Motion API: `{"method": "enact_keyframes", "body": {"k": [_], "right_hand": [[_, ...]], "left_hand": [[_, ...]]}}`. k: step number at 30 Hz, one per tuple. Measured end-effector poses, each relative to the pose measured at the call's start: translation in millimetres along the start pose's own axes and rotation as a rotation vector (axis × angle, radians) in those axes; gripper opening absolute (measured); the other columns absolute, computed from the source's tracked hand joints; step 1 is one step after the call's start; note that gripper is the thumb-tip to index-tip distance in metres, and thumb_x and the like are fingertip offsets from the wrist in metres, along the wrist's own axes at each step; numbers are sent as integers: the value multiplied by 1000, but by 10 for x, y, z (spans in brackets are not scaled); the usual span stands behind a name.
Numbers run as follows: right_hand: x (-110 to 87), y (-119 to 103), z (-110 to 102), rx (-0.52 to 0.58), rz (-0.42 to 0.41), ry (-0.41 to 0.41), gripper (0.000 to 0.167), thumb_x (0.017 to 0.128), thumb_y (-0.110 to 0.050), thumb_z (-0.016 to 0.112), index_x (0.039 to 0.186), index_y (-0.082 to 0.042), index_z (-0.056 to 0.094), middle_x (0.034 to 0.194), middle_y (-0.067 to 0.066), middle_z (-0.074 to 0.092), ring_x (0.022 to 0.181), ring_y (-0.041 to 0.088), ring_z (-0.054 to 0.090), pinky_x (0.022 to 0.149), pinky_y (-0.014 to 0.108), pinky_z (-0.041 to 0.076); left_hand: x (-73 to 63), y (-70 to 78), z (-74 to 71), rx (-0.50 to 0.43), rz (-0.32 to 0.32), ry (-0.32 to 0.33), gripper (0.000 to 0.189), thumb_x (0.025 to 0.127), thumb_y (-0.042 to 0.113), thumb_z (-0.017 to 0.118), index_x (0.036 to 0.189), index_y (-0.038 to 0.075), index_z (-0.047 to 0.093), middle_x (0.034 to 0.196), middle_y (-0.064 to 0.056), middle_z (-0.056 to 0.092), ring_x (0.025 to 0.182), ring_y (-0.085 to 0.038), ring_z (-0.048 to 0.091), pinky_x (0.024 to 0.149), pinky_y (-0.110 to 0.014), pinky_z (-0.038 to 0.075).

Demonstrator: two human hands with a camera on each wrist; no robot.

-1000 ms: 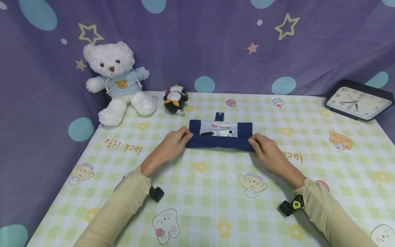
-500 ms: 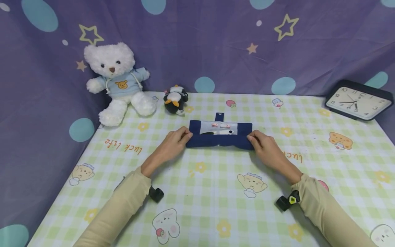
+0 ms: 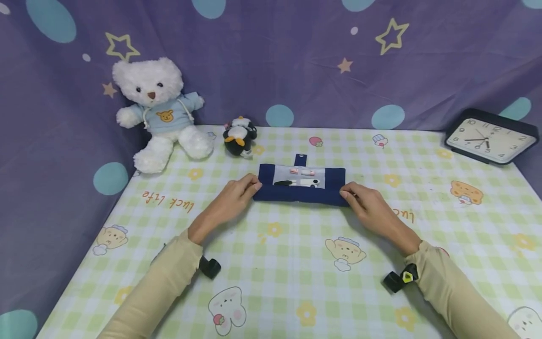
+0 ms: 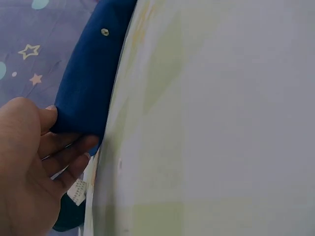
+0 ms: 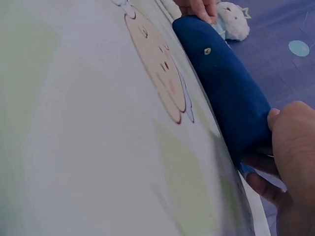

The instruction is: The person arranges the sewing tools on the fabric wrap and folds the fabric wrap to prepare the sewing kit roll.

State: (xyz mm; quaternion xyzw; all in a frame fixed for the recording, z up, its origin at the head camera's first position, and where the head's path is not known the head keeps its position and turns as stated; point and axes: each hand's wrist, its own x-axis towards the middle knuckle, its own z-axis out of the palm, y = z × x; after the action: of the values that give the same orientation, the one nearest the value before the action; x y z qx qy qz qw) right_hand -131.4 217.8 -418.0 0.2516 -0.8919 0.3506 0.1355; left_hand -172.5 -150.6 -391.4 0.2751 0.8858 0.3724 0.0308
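A navy fabric roll-up pouch (image 3: 301, 194) lies across the table, its near side folded over into a thick band. Above the band shows a pale grey lining (image 3: 279, 173) with two small pink-and-white items (image 3: 307, 173) and, below them, a white piece (image 3: 308, 182) with a black end, partly covered. My left hand (image 3: 237, 195) pinches the band's left end between thumb and fingers. At the right end my right hand (image 3: 367, 205) pinches it likewise. A metal snap (image 4: 105, 32) shows on the band's near face in both wrist views. A strap (image 3: 300, 160) sticks out at the far side.
A white teddy bear (image 3: 163, 113) in a blue top sits at the back left, beside a small penguin plush (image 3: 239, 136). A black-framed clock (image 3: 491, 137) stands at the back right. Behind the checked tablecloth (image 3: 271, 282) hangs a purple curtain (image 3: 296, 61).
The folded band rose over the white piece half a second ago and has since dropped back slightly, baring more of it. Both hands keep their hold, the left shifting slightly left.
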Motion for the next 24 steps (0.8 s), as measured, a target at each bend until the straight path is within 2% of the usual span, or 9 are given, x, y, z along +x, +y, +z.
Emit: {"method": "enact_keyframes", "body": {"k": [3,9,16,21,24], "right_hand": [[23,-3,9,7,16,17,9,104,-3,61,105,-4,70,87,3,69,74,14,61,69,37,51],[69,-12,39,67,101,51,14,107,-7,58,105,-3,71,80,3,65,66,15,54,64,29,44],[125,-24,58,114,214,38,20,110,-13,53,108,-2,71,86,6,65,71,20,54,66,30,43],[152,-55,85,114,241,24,22,111,-14,50,112,-1,67,84,7,63,71,20,52,67,33,43],[151,-84,103,101,241,23,21,111,-12,49,113,0,66,85,7,63,71,20,53,68,34,44]], "left_hand": [[21,0,-9,1,-13,3,20,113,19,47,108,6,61,77,-1,53,64,-18,46,70,-37,45],[92,8,10,-23,-64,13,22,113,21,48,103,5,59,72,-2,50,59,-18,42,64,-36,40],[202,23,57,-57,-170,20,25,113,23,46,103,4,59,69,-4,49,57,-19,39,63,-36,38],[204,28,82,-103,-214,18,24,113,23,47,115,4,61,74,-5,54,62,-17,44,65,-36,40],[163,8,78,-130,-223,3,23,110,22,52,125,5,60,77,-4,53,66,-18,45,68,-37,41]]}}
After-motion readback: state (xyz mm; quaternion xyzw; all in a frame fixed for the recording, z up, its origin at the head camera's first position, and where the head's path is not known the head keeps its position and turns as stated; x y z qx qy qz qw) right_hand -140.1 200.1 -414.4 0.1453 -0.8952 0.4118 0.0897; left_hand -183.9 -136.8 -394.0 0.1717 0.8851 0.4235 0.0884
